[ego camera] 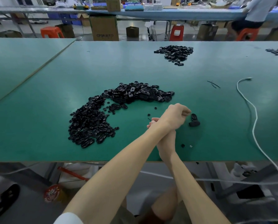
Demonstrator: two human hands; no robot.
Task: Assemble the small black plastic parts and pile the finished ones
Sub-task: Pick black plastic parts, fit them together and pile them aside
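Entry: we log one printed mark, grey lettering on the front of the tall cardboard box (103, 28) beyond the worktop (38, 94). It possibly begins "CTOR"; the rest is too blurred to read.

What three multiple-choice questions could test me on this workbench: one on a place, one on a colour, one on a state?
1. Where does the white cord lie?
A. right of the hands
B. left of the hands
C. between the hands

2. What colour is the table top?
A. red
B. green
C. white

3. How are the person's arms placed?
A. wide apart
B. off the table
C. crossed at the wrists

Answers: 1 A, the cord trails down the table's right side. 2 B, the top is green all over. 3 C, the left hand reaches over the right hand.
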